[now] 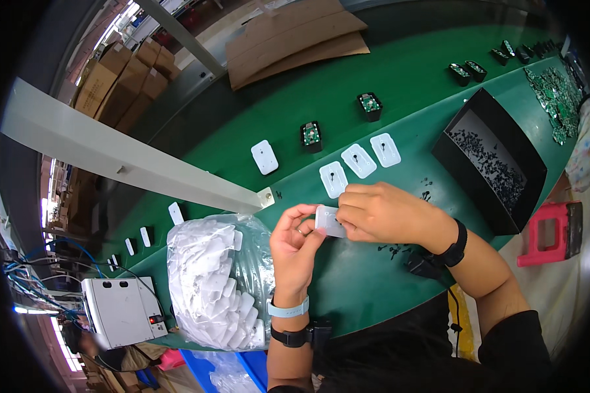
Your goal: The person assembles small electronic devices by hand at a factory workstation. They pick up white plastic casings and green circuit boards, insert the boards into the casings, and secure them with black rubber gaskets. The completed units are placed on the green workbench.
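one white cover (325, 223) is pinched by the left hand (292, 245) at its left end and the right hand (381, 213) at its right, over the green surface (354, 295), near three similar covers (362, 164) and a full clear bag (260, 252).

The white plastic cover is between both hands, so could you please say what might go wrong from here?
The white plastic cover, pinched by the left hand, might slip with the right hand at its edge. Small black parts lie loose near that hand, which could sweep them aside. Three open white covers lie just beyond it and might get nudged.
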Demonstrator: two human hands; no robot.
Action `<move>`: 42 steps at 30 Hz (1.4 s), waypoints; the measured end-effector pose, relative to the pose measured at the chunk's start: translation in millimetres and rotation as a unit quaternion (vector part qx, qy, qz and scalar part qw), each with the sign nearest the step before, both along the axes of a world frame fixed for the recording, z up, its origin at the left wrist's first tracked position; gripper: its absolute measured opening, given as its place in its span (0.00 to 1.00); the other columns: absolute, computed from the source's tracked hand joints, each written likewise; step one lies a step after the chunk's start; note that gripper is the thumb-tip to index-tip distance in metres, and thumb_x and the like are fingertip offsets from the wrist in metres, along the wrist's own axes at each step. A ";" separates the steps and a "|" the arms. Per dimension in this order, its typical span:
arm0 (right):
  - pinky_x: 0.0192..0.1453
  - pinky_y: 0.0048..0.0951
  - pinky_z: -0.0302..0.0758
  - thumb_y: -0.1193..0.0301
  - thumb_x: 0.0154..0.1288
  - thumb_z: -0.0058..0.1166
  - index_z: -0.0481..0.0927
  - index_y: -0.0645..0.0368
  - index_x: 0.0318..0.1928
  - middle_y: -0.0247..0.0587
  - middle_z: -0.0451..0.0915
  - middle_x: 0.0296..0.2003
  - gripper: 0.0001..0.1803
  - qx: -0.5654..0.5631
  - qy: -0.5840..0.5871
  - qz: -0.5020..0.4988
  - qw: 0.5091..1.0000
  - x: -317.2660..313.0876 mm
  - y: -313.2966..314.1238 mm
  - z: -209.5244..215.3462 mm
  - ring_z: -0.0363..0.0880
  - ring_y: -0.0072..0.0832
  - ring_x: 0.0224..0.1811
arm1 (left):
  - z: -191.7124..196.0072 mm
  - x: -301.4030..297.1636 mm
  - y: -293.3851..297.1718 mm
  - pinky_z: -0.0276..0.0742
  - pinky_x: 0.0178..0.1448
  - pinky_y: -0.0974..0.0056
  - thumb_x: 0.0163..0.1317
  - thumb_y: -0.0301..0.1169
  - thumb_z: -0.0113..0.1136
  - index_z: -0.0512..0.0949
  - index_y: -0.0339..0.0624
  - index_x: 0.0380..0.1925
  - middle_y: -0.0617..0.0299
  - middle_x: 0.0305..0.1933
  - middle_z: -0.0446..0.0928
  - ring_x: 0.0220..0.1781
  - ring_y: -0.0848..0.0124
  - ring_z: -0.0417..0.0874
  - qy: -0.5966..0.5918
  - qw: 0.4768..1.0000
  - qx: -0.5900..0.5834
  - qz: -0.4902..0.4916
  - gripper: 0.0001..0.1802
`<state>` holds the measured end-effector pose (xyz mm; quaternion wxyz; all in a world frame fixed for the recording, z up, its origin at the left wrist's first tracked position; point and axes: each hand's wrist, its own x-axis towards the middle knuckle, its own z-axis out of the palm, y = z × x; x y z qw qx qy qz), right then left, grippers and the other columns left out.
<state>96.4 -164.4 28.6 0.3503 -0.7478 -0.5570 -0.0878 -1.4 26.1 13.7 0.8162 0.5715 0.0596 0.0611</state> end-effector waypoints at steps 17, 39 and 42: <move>0.36 0.29 0.80 0.79 0.56 0.61 0.66 0.63 0.54 0.46 0.84 0.35 0.26 0.056 0.413 0.032 0.908 -3.2 7.0 2.4 0.83 0.29 0.31 | -3.1 -0.1 -7.0 0.83 0.51 0.66 0.65 0.15 0.61 0.76 0.28 0.51 0.55 0.45 0.83 0.46 0.70 0.85 0.030 0.995 0.091 0.005 0.15; 0.49 0.47 0.80 0.65 0.58 0.63 0.78 0.68 0.46 0.58 0.84 0.38 0.21 -0.098 0.123 -0.276 0.948 96.9 107.9 -14.7 0.84 0.55 0.43 | -1.4 9.2 9.4 0.86 0.51 0.54 0.69 0.24 0.50 0.72 0.29 0.53 0.51 0.49 0.80 0.46 0.62 0.84 -0.041 0.968 -0.211 0.130 0.15; 0.43 0.37 0.79 0.68 0.59 0.63 0.79 0.64 0.43 0.47 0.85 0.37 0.15 -0.010 0.235 -0.183 0.955 62.5 77.6 24.2 0.85 0.37 0.39 | 2.8 3.8 13.4 0.86 0.49 0.56 0.70 0.24 0.50 0.73 0.29 0.54 0.51 0.48 0.80 0.44 0.62 0.85 -0.039 0.972 -0.205 0.104 0.15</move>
